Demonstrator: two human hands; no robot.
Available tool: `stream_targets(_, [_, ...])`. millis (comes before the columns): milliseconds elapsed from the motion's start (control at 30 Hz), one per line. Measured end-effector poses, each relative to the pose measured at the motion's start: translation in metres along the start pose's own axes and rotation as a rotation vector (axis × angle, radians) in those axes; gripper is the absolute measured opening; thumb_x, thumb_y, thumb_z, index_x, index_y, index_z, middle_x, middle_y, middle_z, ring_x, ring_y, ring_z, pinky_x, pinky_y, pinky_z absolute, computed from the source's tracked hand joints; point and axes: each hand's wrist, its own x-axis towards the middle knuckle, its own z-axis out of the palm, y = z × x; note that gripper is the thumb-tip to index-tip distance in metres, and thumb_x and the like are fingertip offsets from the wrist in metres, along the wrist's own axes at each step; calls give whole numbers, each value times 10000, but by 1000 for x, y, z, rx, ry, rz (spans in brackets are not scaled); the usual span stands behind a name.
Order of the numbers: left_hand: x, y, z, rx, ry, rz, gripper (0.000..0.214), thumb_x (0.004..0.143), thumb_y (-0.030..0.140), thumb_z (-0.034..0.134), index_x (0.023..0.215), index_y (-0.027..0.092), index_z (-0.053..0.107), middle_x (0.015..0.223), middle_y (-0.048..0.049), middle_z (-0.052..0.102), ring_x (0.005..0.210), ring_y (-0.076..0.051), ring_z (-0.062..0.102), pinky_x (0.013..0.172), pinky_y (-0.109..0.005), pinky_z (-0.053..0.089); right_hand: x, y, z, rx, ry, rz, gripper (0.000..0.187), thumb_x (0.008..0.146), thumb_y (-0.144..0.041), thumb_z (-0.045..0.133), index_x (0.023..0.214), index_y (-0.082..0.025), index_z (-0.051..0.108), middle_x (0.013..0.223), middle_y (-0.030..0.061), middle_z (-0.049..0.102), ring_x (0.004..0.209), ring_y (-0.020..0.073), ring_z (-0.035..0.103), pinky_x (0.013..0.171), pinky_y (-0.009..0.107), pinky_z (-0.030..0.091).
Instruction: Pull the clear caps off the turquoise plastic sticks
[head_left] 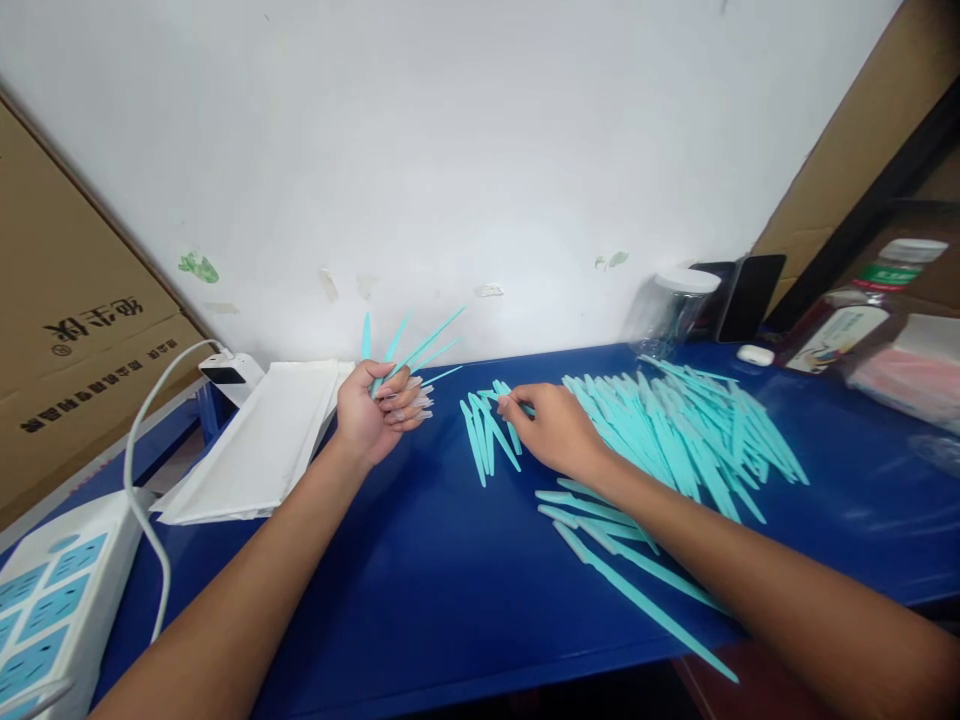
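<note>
My left hand (375, 410) is closed around a fan of several thin turquoise plastic sticks (409, 350) that point up and to the right. My right hand (551, 428) rests on the blue table (420, 580), with thumb and forefinger pinched on one turquoise stick (525, 408) at the edge of a small group of sticks (487, 435). A large pile of the same sticks (690, 430) lies to the right of that hand. A few more sticks (622, 570) lie under my right forearm, near the front edge.
A stack of white paper sleeves (255, 450) lies at the left. A white power strip (52, 590) with a cable sits at the front left. At the back right stand a clear jar (671, 310), a phone (750, 295), a bottle (847, 320) and cardboard boxes.
</note>
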Motion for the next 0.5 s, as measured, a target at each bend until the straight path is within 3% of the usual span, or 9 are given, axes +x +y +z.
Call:
stream_targets(233, [0,-1,2,-5,-17,-8,352,805,280,509,508,211,333,488,59,190,393,-94,170,385,-226,224,-3,-1,0,-26,-93,-48,326,1063,-436,487,1102,-228,735,746,14,730,644,191,610,594,297,296])
stream_targets(400, [-2,-1,7,-10,-26,-38,368,803,275,492,496,213,298,490,56,172,397,-92,155,382,-221,226,0,0,-3,16,-62,-35,368,1049,-437,503,817,-208,674,645,9,653,576,172,536,584,306,278])
stream_targets(500, [-5,-1,11,-52,-122,-112,396,786,275,505,490,218,249,480,53,147,397,-97,174,381,-213,230,4,3,0,184,-9,-26,392,1041,-468,506,778,-203,624,688,13,653,605,165,547,603,301,319])
